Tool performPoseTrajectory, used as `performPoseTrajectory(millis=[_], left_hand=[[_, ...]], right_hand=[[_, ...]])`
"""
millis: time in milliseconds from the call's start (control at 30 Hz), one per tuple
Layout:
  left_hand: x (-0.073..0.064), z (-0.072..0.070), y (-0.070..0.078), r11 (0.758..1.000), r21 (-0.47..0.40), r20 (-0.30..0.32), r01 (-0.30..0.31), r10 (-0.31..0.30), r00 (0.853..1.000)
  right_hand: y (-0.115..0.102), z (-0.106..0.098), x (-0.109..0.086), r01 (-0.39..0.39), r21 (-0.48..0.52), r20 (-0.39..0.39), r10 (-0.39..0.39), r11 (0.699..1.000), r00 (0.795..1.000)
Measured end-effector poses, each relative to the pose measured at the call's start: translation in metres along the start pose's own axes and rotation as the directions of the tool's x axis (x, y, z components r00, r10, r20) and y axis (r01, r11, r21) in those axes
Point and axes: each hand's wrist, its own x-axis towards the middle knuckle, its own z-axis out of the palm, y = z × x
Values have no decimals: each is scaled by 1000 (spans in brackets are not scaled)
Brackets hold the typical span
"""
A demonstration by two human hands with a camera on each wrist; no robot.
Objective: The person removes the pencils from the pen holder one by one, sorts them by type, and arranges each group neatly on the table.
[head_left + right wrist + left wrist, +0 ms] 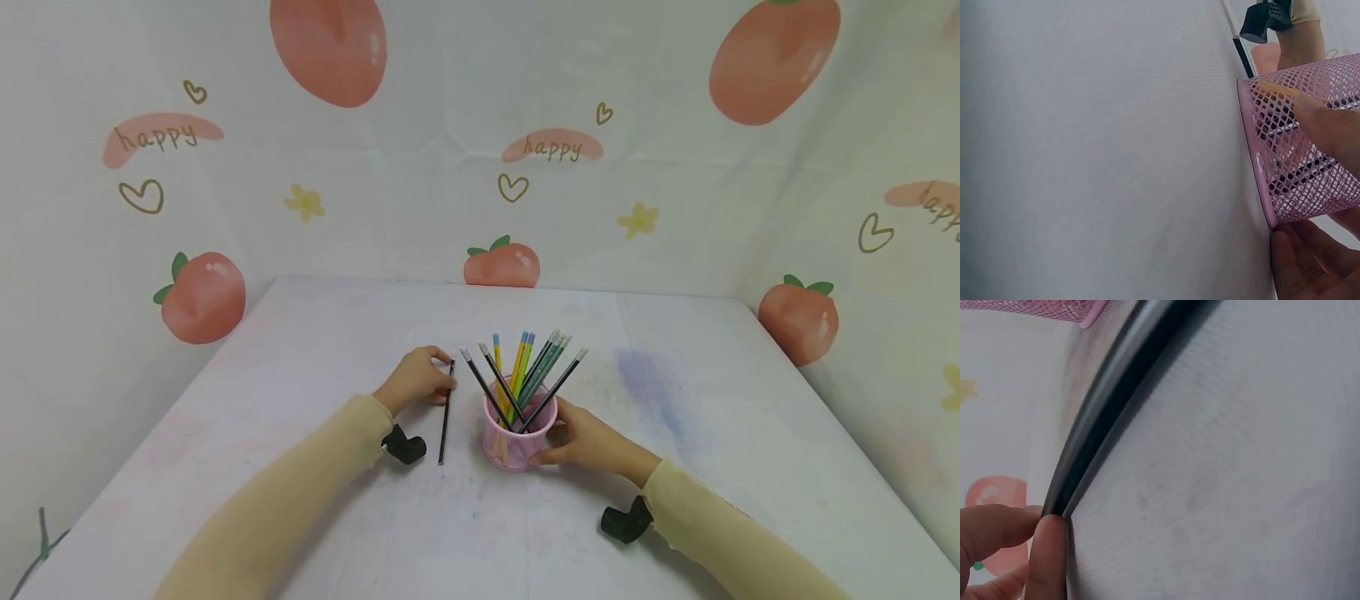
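Observation:
My left hand [415,377] pinches a dark pencil [445,427] near its white-tipped end, and the pencil lies along the table to the left of the cup. Close up in the left wrist view, thumb and finger meet on the dark pencil [1099,412]. A pink mesh pencil cup [498,448] stands upright on the table, holding several pencils [521,367] in black, green and yellow, eraser ends up. Around the cup's right side curls my right hand [592,440]. From the right wrist, its thumb [1329,125] presses the mesh wall of the cup [1300,194], other fingers by the base.
A white cloth-covered table [337,325] spreads around the cup, with a faint purple stain [648,383] on the right. Behind it hangs a white backdrop [420,192] printed with peaches and hearts. Each wrist carries a small black camera [406,447].

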Motion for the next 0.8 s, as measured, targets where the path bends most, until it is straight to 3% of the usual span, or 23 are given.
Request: performPoseTrajectory(millis=[800], left_hand=[[-1, 1, 1, 1000, 23, 11, 12, -12, 1000]], right_hand=[[-2, 0, -1, -9, 0, 1, 9, 1000, 1000]])
